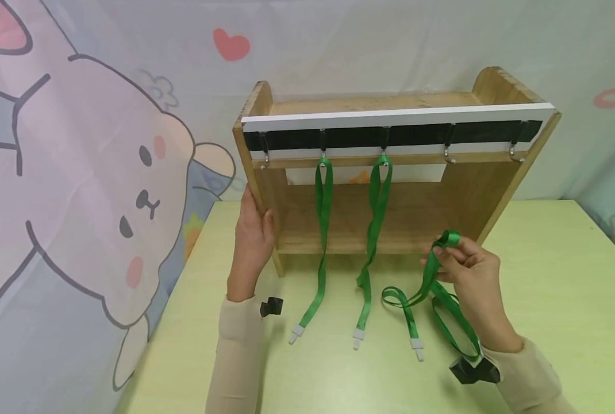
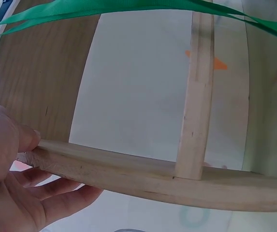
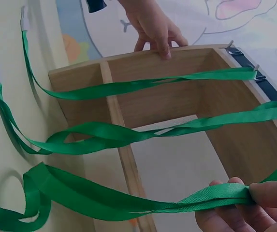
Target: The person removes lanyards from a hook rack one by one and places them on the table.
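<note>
Lanyard (image 1: 431, 269), green, seemingly light, limp and slippery, droops in front of the wooden rack (image 1: 416, 215) from the right hand (image 1: 472, 273), which pinches it near its upper bend, probably the surest hold, while the left hand (image 1: 254, 233) grips the rack's side.

Both sleeves (image 1: 237, 356) and the counter (image 1: 307, 379) before the rack (image 1: 351, 213) run off the head view's bottom edge. At the rack's front right, green loops (image 1: 431, 270) overlap, and how they connect is hard to tell; a black wrist piece (image 1: 474, 371) there partly covers a white bit (image 1: 476, 362). Beside the rack, the left hand (image 2: 17, 198) is cut off in its own wrist view, the right hand (image 3: 259, 212) likewise.
</note>
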`<move>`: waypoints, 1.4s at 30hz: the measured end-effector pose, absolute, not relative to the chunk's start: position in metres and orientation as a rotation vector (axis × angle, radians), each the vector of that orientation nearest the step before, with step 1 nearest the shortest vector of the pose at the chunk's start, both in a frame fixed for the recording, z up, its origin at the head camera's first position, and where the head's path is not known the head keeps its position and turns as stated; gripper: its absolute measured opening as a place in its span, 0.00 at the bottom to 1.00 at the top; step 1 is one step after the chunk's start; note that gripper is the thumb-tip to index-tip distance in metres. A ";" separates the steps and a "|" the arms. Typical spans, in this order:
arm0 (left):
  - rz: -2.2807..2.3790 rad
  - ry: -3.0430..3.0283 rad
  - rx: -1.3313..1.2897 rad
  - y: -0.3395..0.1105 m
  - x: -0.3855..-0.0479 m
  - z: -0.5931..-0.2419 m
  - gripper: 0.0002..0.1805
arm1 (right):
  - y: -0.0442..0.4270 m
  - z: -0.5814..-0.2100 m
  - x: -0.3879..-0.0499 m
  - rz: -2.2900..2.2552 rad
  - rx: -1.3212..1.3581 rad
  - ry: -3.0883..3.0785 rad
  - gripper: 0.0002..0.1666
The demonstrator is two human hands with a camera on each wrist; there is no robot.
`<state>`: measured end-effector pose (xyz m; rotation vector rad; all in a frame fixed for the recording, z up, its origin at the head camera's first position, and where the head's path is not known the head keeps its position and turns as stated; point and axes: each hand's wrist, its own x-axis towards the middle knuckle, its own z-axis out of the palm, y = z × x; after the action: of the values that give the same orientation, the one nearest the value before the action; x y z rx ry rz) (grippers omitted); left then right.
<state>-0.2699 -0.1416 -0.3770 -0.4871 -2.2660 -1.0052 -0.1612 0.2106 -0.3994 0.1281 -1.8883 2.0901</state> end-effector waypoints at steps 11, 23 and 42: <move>-1.004 -2.266 -0.498 -0.140 -0.269 -0.377 0.34 | 0.187 -0.419 -0.157 2.219 0.157 -1.926 0.09; -0.999 -2.251 -0.492 -0.141 -0.268 -0.375 0.34 | 0.174 -0.428 -0.158 2.165 0.018 -2.072 0.06; -1.004 -2.252 -0.486 -0.142 -0.270 -0.377 0.34 | 0.162 -0.461 -0.166 2.249 -0.326 -2.229 0.13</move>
<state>-0.2701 -0.1418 -0.3770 -0.4864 -2.2521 -1.0043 -0.1659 0.1615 -0.4608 -0.3264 -2.2292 2.2486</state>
